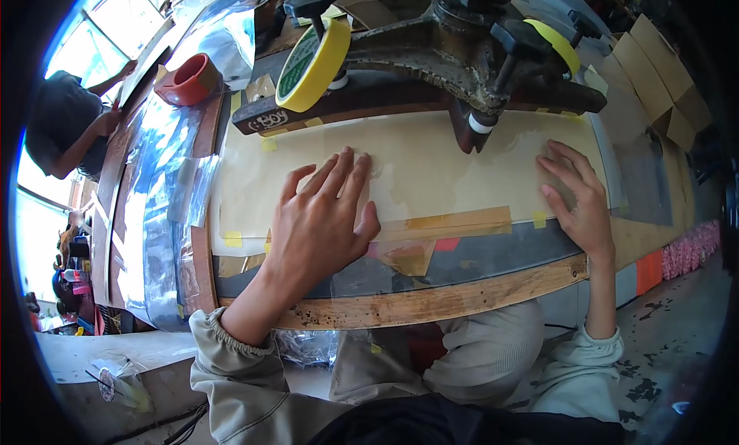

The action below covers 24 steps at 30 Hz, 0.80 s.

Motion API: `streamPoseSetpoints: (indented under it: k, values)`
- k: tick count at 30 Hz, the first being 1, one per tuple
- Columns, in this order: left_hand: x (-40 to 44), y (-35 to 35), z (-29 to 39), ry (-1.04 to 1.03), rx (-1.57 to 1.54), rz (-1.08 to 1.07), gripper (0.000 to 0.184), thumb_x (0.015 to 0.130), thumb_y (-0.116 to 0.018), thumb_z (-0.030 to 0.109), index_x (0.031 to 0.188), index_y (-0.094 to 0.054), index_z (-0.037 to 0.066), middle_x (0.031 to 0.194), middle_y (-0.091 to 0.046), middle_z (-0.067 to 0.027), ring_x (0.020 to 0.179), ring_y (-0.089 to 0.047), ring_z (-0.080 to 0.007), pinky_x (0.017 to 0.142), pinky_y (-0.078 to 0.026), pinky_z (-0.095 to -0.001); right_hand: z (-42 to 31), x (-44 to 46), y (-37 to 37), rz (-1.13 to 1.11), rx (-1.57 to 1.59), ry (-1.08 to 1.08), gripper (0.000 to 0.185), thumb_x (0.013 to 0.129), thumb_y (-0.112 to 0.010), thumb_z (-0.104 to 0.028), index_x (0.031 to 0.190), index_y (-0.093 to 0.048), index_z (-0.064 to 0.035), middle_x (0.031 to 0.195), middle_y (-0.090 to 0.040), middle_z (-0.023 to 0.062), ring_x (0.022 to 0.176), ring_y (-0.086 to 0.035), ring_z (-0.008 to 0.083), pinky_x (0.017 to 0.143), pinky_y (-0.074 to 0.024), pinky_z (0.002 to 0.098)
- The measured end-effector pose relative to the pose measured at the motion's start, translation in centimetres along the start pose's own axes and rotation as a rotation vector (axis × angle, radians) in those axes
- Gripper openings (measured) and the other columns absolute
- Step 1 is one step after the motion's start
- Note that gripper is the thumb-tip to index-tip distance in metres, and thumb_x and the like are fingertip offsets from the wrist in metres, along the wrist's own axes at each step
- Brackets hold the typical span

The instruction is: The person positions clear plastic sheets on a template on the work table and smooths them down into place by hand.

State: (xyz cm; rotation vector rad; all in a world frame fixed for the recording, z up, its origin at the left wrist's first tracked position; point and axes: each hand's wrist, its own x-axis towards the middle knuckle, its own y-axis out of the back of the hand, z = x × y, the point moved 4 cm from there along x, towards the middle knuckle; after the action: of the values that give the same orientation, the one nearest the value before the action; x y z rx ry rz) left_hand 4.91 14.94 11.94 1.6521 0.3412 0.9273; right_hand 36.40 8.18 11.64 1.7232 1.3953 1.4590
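My left hand (319,206) lies palm down with fingers spread on a cream-coloured sheet (439,164), left of its middle. Near the sheet's right end, my right hand (577,195) rests with its fingers apart and slightly curved. Neither hand holds anything. Small yellow tape pieces (233,239) sit along the sheet's edges, and wider brown tape (446,223) runs along its near edge. Just beyond the hands stands a dark metal machine head (431,48) with a long bar (385,110) over the sheet's far edge.
A yellow tape roll (315,64) hangs on the machine's left knob, another yellow roll (556,45) on the right. A red tape roll (187,81) stands at left on plastic film (158,206). A cardboard box (662,75) is at right. Another person (69,125) works at far left.
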Motion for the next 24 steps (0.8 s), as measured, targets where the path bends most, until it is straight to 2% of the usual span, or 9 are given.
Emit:
streamPoseSetpoints:
  k: [24]
  values:
    - [0.00,-0.02,-0.19,-0.002,0.014,0.001,0.047,0.084,-0.056,0.025,0.125,-0.058,0.001,0.124,-0.062,-0.0201,0.110,-0.063,-0.0255,0.100,-0.042,-0.0425,-0.16,0.10,-0.07,-0.004,-0.024,0.008,0.030,0.086,-0.065,-0.012,0.115,-0.067,-0.0059,0.123,-0.060,0.0117,0.114,-0.057,0.0300,0.098,-0.0443,0.0388]
